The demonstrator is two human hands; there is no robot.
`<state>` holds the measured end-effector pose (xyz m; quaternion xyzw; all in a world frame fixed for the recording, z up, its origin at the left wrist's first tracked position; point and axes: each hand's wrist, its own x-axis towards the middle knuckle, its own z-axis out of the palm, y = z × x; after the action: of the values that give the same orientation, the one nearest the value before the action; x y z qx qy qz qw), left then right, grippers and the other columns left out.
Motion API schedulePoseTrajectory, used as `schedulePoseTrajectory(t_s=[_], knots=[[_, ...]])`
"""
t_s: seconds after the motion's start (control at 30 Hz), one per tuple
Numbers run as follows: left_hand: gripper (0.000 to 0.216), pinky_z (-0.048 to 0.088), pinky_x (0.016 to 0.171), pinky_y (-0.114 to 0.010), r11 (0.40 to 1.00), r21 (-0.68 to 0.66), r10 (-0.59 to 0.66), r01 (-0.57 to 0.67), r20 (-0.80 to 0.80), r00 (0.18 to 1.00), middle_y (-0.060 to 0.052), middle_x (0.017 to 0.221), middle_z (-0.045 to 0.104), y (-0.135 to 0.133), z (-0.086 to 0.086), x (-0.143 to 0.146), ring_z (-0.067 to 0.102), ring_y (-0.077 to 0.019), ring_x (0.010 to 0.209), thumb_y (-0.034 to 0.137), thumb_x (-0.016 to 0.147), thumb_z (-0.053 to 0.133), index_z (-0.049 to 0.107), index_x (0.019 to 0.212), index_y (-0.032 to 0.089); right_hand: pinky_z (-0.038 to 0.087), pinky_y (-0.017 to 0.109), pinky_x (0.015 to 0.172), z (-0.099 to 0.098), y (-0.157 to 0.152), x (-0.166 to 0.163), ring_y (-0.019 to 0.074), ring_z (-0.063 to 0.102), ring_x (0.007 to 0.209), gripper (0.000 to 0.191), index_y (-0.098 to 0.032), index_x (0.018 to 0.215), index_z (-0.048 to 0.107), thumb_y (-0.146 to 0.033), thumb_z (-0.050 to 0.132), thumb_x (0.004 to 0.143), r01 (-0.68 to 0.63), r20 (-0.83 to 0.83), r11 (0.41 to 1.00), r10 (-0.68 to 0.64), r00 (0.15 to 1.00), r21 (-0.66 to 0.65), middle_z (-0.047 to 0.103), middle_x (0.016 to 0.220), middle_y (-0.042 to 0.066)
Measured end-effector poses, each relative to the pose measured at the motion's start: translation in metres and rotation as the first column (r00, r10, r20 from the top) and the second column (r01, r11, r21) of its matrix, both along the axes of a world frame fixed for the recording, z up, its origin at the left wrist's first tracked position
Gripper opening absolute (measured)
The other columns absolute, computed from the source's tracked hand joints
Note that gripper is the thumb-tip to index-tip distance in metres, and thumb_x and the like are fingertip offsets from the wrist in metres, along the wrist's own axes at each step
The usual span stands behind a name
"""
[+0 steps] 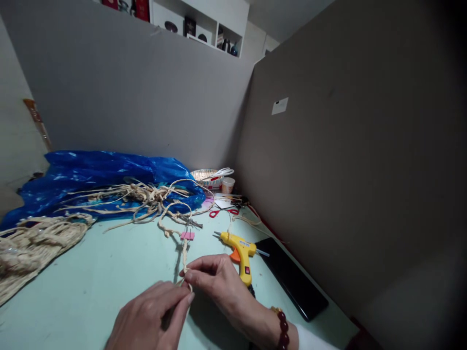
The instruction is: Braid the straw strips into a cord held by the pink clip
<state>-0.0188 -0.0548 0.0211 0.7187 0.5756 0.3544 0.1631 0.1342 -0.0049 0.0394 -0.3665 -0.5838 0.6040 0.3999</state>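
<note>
A pale braided cord runs toward me from a pink binder clip on the table. My right hand pinches the near end of the braid between thumb and forefinger. Just below and to the left, my left hand is closed on the loose strands of the same cord, its thumb and forefinger pressed together. Beyond the clip, the cord's finished length curls back toward a heap of straw-like strands. Part of the strands is hidden by my fingers.
A yellow glue gun lies right of my hands, beside a black flat device. Red-handled scissors, a paper cup and a basket are farther back. A blue plastic bag and woven straw piece lie left. Grey partitions enclose the table.
</note>
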Motion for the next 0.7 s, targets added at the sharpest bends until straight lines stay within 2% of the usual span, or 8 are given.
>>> schedulePoseTrajectory(t_s=[0.1,0.17,0.27,0.37,0.43,0.5,0.6,0.7], knots=[[0.033,0.046,0.07,-0.027,0.998,-0.064,0.029,-0.027,0.024,0.999,-0.002,0.071,0.065,0.009,0.007,-0.009,0.062,-0.0202,0.075,0.045,0.087,0.049,0.064,0.066,0.025,0.04,0.022,0.062,-0.003,0.0,0.0,0.0117,0.054,0.064,0.017,-0.011,0.078,0.075,-0.027,0.068,0.077,-0.006,0.027,0.998,0.004,1.0,0.06,0.066,0.069,0.003],[0.028,0.046,0.076,-0.029,0.989,-0.147,0.056,-0.032,0.161,0.985,-0.002,0.083,0.066,0.015,0.011,-0.013,0.062,-0.0207,0.083,0.048,0.086,0.051,0.064,0.079,0.024,0.041,0.022,0.063,-0.003,0.0,0.0,0.0124,0.056,0.065,0.019,-0.011,0.079,0.075,-0.027,0.066,0.078,-0.028,0.039,0.996,0.024,0.999,0.09,0.067,0.07,0.004],[0.027,0.047,0.077,-0.028,0.942,-0.294,-0.004,0.16,0.468,0.884,-0.002,0.087,0.066,0.022,0.01,-0.014,0.061,-0.0203,0.087,0.047,0.082,0.058,0.061,0.09,0.022,0.044,0.023,0.068,-0.003,-0.001,0.0,0.0153,0.061,0.072,0.017,-0.012,0.084,0.076,-0.023,0.063,0.079,-0.049,0.055,0.991,0.042,0.998,0.123,0.069,0.072,0.004],[0.028,0.042,0.057,-0.021,0.839,-0.368,-0.048,0.402,0.685,0.727,0.003,0.065,0.057,0.027,0.004,-0.011,0.054,-0.0114,0.059,0.046,0.079,0.064,0.058,0.084,0.019,0.047,0.024,0.074,-0.002,-0.003,0.001,0.0174,0.064,0.08,0.02,-0.014,0.091,0.075,-0.019,0.06,0.079,-0.047,0.113,0.987,0.03,0.993,0.155,0.071,0.079,0.004],[0.033,0.025,0.042,-0.016,0.774,-0.439,0.021,0.456,0.737,0.675,0.009,0.054,0.044,0.028,0.0,-0.01,0.032,-0.0043,0.042,0.049,0.076,0.068,0.055,0.083,0.019,0.047,0.024,0.074,-0.002,-0.004,0.002,0.0174,0.064,0.082,0.021,-0.015,0.093,0.075,-0.019,0.058,0.08,-0.043,0.175,0.981,0.01,0.984,0.187,0.071,0.084,0.004],[0.038,0.018,0.041,-0.016,0.768,-0.468,0.091,0.436,0.755,0.649,0.01,0.054,0.041,0.029,-0.004,-0.009,0.025,-0.003,0.042,0.051,0.071,0.072,0.055,0.079,0.018,0.046,0.023,0.072,-0.001,-0.005,0.003,0.0167,0.064,0.082,0.022,-0.015,0.094,0.074,-0.019,0.056,0.082,-0.066,0.239,0.971,0.01,0.971,0.228,0.072,0.085,0.004],[0.036,0.024,0.046,-0.017,0.823,-0.442,0.084,0.355,0.714,0.695,0.008,0.057,0.043,0.029,-0.006,-0.011,0.033,-0.0056,0.049,0.047,0.068,0.073,0.055,0.071,0.017,0.043,0.023,0.067,0.004,-0.008,0.006,0.0146,0.062,0.074,0.023,-0.017,0.093,0.074,-0.02,0.053,0.086,-0.111,0.385,0.933,-0.031,0.922,0.343,0.071,0.081,0.004],[0.031,0.018,0.045,-0.019,0.838,-0.477,0.07,0.265,0.576,0.814,0.01,0.049,0.035,0.026,-0.004,-0.016,0.027,-0.0066,0.047,0.044,0.073,0.068,0.052,0.066,0.018,0.037,0.022,0.058,0.01,-0.011,0.009,0.0111,0.054,0.059,0.019,-0.016,0.086,0.072,-0.022,0.055,0.085,-0.089,0.528,0.875,-0.204,0.824,0.476,0.067,0.068,0.001]])
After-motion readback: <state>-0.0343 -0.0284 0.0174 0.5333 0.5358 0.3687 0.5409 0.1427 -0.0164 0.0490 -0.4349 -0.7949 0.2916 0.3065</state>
